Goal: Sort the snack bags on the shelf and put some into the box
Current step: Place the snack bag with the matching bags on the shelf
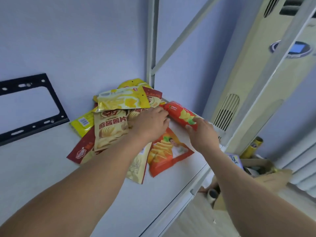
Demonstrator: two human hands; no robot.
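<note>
A pile of snack bags lies in the back corner of the white shelf (51, 168). A yellow bag (123, 100) tops it, over a beige chip bag (111, 129) and a flat orange bag (167, 151). A puffed red chip bag (181, 115) lies at the pile's right side. My right hand (201, 134) grips the near end of that red bag. My left hand (150, 124) rests on the pile beside the red bag's far end, its fingers curled downward; what they hold is hidden. The cardboard box (266, 178) stands on the floor to the right, below the shelf.
A black metal bracket (32, 106) hangs on the wall at the left. White shelf posts (151, 48) rise behind the pile. A tall air conditioner (256, 82) stands at the right. The box holds several items, among them golden tubes (253, 147).
</note>
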